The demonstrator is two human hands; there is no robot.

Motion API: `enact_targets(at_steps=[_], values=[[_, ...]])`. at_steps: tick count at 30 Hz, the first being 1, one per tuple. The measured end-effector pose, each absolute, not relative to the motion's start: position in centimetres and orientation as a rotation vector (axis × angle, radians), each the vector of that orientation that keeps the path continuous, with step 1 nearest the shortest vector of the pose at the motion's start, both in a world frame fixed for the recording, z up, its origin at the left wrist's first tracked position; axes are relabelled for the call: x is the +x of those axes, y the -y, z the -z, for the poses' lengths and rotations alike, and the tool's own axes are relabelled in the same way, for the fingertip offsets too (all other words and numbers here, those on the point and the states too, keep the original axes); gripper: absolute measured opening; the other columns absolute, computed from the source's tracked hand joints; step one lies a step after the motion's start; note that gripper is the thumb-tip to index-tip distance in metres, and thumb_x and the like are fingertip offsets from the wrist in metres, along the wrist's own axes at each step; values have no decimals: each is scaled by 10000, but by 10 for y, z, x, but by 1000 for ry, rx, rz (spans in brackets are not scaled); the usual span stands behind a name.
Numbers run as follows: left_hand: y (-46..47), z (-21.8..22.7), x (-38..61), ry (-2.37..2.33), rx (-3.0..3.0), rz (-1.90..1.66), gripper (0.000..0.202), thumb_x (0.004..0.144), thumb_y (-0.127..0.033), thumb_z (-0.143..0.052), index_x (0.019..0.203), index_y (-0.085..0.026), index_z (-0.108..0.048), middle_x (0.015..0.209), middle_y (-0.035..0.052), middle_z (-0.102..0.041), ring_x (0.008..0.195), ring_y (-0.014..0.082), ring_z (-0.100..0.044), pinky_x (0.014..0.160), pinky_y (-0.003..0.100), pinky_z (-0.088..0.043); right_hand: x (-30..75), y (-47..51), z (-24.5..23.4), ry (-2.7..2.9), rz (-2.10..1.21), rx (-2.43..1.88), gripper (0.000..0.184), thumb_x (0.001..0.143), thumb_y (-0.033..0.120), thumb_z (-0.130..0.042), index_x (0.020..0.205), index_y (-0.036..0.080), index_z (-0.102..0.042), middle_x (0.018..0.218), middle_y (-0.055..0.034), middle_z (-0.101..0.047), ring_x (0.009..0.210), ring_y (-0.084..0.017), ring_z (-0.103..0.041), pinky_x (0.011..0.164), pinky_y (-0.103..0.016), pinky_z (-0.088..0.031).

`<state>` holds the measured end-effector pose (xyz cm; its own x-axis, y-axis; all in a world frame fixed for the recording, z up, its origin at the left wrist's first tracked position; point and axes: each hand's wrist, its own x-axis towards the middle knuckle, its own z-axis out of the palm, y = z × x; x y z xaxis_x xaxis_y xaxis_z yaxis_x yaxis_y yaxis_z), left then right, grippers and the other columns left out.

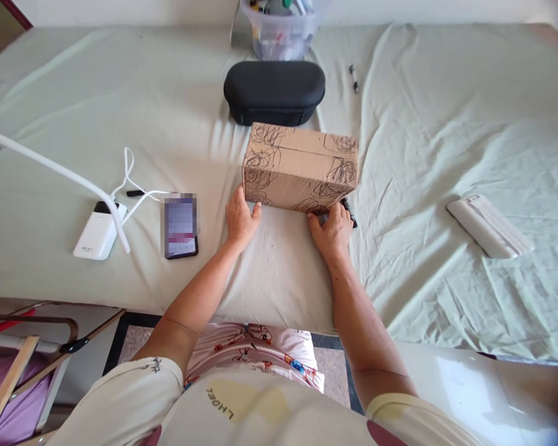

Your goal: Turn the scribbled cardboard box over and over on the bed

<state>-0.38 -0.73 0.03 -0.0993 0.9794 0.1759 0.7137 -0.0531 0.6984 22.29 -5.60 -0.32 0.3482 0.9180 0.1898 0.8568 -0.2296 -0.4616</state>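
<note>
A brown cardboard box (300, 162) with black scribbled loops on its faces rests on the cloth in front of me. My left hand (242, 218) is at its lower left corner, thumb at the front and fingers against the left side. At the lower right corner, my right hand (329, 230) grips the box, its fingertips partly hidden at the edge. A narrow black patterned object (350, 212) pokes out beside the right fingers; its kind cannot be made out. Directly behind the box lies a black zippered case (274, 91).
A clear plastic tub (283, 37) of mixed items stands by the wall. A pen (354, 79) lies at the back right. To the left are a phone (181, 226), a white power bank (95, 232) and a white curved arm (60, 164). A pale flat packet (489, 227) lies right.
</note>
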Motion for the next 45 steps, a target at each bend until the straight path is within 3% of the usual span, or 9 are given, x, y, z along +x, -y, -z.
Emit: enact_targets(at_steps=[8, 15, 25, 45], values=[[10, -11, 2, -1884, 1786, -901, 586, 933, -199, -672, 1456, -34, -465, 1508, 286, -594, 1412, 359, -617, 1190, 472, -499, 224, 53, 1, 1567, -161, -2120, 523, 848, 484, -502, 1233, 141, -585, 1222, -235, -683, 1209, -415, -584, 1009, -578, -471], [7, -6, 2, -1870, 1799, -948, 556, 936, -212, -642, 1449, -77, -475, 1493, 268, -621, 1394, 371, -634, 1167, 512, -516, 222, 53, 0, 1591, -120, -2117, 484, 884, 462, -484, 1236, 149, -594, 1247, -225, -687, 1202, -405, -593, 972, -544, -486], [5, -5, 3, -1820, 1802, -995, 541, 924, -193, -660, 1432, -99, -499, 1480, 254, -635, 1419, 353, -622, 1193, 505, -507, 225, 51, -1, 1607, -100, -2129, 554, 882, 464, -469, 1297, 117, -586, 1290, -229, -682, 1217, -410, -603, 977, -542, -494], [3, -5, -2, -1841, 1819, -947, 580, 927, -233, -671, 1460, -116, -476, 1499, 237, -625, 1399, 353, -631, 1174, 487, -524, 224, 49, 3, 1566, -100, -2090, 470, 874, 429, -517, 1244, 151, -600, 1237, -222, -686, 1200, -402, -594, 984, -549, -483]])
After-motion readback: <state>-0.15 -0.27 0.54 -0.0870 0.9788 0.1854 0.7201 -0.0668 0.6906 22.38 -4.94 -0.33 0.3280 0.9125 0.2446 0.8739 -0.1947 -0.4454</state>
